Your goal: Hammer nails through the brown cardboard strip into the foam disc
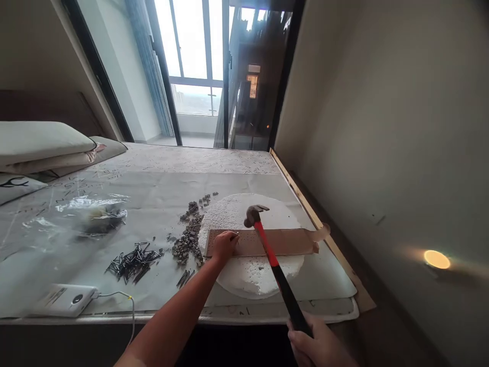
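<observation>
My right hand (315, 339) is wrapped round the black lower handle of a claw hammer (267, 244). Its red upper shaft and dark metal head hang above a long brown board (278, 241) with rows of small holes at its left end. On that board rests my left hand (224, 245), fingertips pinched on a small nail, mostly hidden by the fingers. Under the board lies a round white foam slab (252, 204). A heap of dark nails (135, 260) lies to the left, and a few loose nails (186, 278) sit nearer the slab.
Grey gravel-like bits (189, 237) are piled along the slab's left edge. A clear plastic bag (101, 216) lies further left, behind a white power bank (69, 299) with a cable. Pillows (46, 140) are stacked at the far left. A wall (382, 127) rises on the right.
</observation>
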### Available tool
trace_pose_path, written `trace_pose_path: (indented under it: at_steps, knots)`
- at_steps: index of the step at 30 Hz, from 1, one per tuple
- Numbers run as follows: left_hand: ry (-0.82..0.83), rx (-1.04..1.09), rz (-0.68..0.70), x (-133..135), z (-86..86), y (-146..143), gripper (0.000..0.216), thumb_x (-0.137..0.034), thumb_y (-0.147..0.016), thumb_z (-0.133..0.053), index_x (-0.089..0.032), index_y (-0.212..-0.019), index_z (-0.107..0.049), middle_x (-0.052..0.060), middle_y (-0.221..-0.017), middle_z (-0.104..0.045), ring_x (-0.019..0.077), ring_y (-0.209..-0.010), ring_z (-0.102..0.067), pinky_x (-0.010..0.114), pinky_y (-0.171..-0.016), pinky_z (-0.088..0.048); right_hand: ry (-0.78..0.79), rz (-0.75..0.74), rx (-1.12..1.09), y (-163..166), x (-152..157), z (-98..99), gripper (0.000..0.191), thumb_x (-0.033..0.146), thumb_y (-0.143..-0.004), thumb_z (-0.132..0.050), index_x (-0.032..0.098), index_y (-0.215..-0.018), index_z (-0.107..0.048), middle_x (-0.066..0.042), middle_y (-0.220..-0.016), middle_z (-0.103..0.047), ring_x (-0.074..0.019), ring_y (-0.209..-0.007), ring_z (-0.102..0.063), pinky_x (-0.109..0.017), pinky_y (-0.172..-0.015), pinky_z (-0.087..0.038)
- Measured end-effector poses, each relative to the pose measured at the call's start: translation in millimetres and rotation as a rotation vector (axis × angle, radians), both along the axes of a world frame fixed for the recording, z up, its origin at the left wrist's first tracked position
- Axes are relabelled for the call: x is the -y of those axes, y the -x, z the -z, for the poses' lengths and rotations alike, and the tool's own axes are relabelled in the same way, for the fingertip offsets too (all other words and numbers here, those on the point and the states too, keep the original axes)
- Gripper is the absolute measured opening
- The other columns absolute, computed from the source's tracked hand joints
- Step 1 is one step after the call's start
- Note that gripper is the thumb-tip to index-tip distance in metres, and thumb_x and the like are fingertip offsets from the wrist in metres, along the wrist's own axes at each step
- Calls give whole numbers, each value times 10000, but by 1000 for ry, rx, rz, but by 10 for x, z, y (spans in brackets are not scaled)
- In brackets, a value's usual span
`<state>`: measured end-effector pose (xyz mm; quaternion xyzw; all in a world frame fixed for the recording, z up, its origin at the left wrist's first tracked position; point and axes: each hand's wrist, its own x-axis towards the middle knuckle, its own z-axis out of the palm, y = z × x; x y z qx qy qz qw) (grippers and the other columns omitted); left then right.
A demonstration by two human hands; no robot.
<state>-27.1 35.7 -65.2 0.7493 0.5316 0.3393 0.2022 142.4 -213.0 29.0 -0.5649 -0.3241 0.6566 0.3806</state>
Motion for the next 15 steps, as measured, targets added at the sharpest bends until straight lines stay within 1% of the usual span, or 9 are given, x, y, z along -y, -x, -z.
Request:
trace_pose_path:
  at_steps: [1,3,8,12,15]
  knots:
    - [-1,0,1,5,1,1,140,-243,-785,-577,-177,-737,-690,54,-802,-703,166,-760,-619,257,-692,-432,-26,-15,-1,21,-30,-44,229,381,-658,-546,196,-689,-416,106,-429,-302,-42,-392,-237,-183,-401,-169]
    - [-3,-8,-3,14,3,10,148,-243,-789,-570,-176,-734,-690,55,-804,-702,165,-761,-617,255,-691,-429,-69,-44,9,90,-102,-61,214,376,-676,-524,207,-673,-393,118,-406,-294,-36,-344,-227,-184,-371,-166]
    - [0,-59,-19,32,44,50,181,-258,-799,-555,-181,-711,-693,45,-782,-696,159,-741,-609,247,-685,-420,-53,-110,109,245,-226,77,181,350,-657,-480,220,-610,-362,123,-357,-293,-36,-269,-230,-190,-308,-147]
    - [3,-88,-21,43,77,53,191,-291,-810,-551,-190,-753,-702,47,-821,-701,162,-754,-613,248,-684,-412,-118,-99,186,214,-189,10,160,328,-699,-480,209,-643,-390,123,-368,-306,-32,-284,-233,-182,-321,-179]
    - [12,-104,-27,58,69,48,210,-307,-817,-543,-184,-763,-705,53,-831,-704,172,-761,-615,254,-679,-409,-90,-68,176,231,-171,-3,180,366,-708,-495,207,-700,-410,129,-375,-312,-35,-280,-222,-182,-309,-180]
